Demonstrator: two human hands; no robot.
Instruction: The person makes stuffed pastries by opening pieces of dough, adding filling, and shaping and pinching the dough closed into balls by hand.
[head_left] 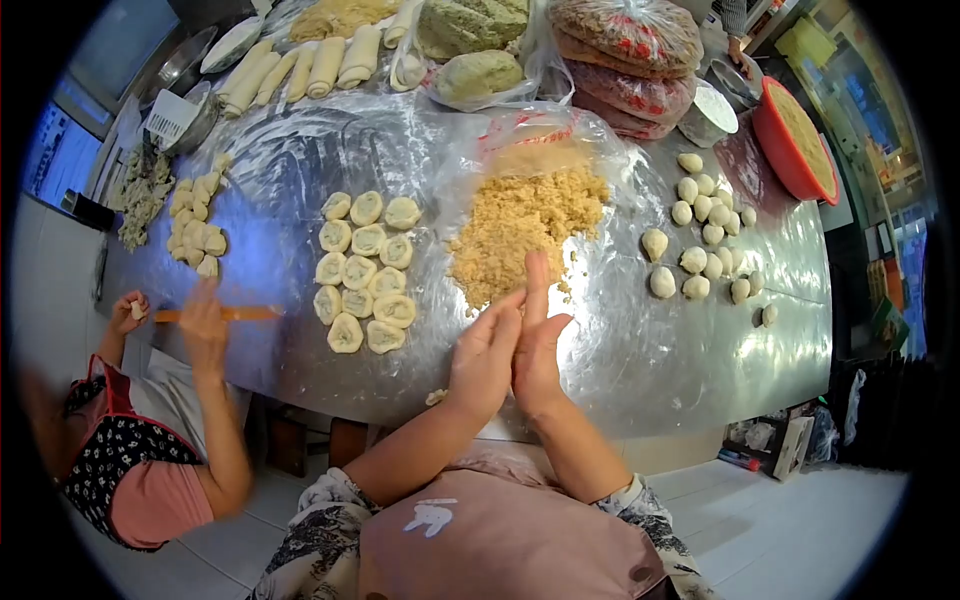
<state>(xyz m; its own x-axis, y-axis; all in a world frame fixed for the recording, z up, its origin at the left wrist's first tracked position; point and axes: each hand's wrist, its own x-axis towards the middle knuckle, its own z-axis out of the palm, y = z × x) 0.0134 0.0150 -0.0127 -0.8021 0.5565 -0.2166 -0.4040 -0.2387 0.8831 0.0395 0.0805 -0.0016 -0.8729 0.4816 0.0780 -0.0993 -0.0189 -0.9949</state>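
Note:
My left hand (485, 355) and my right hand (540, 345) are pressed palm to palm at the near edge of a heap of crumbly yellow-brown filling (540, 215). Their fingers point away from me, and anything between the palms is hidden. The filling lies on and partly under a clear plastic bag (530, 125). Left of my hands, flattened dough rounds (357, 270) lie in rows, with hollowed middles. Over on the right sits a loose group of floury dough balls (712, 208).
A co-worker's hand (204, 315) holds an orange stick (245, 313) at the left, near dough pieces (197, 215). Dough rolls (326, 68), bagged green dough (470, 30), stacked bags (628, 60) and a red tub (778, 135) line the metal table's (640, 390) far side.

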